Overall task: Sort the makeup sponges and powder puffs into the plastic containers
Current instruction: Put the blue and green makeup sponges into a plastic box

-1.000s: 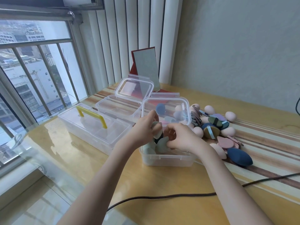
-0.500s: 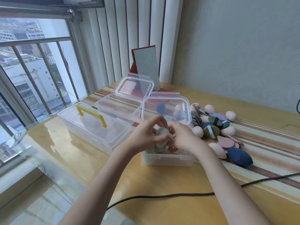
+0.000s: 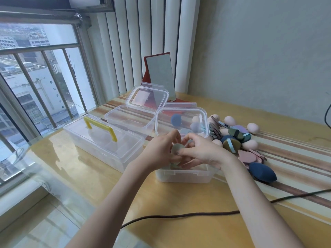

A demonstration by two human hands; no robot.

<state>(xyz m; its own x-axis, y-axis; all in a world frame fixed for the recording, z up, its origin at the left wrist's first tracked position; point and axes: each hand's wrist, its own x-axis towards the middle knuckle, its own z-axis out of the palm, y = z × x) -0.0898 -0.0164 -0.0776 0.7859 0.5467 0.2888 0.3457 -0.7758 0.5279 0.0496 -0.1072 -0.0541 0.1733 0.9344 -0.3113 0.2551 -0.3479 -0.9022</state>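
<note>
Over the near open container (image 3: 184, 176), at the table's front edge, we have both hands together on one pale green sponge (image 3: 176, 149). Our left hand (image 3: 161, 151) curls round its left side, thumb and fingers closed on it; our right hand (image 3: 202, 151) pinches its right edge with fingertips, the other fingers bent loosely above. A second ago the hands sat lower, down inside the box among the pieces already there; half a second ago the green sponge had come up between them — now it is held a little higher and squarer to us, just above the rim, while the box itself has not shifted. We read this as a re-seating: the sponge lifted out to be turned and tucked back so it packs better. Whether a second piece lies under it, we cannot tell; the hands hide the box's inside. To the right the unsorted pile (image 3: 238, 140) is unchanged — pink egg-shaped sponges, a navy teardrop sponge (image 3: 261, 171), flat puffs with ribbon straps — so most of the sorting is not yet done. Behind stand a second open container (image 3: 129, 120), apparently bare inside, and to the left the closed box with the yellow handle (image 3: 101, 127). Next move, likely: press the green one down, then reach right.
</note>
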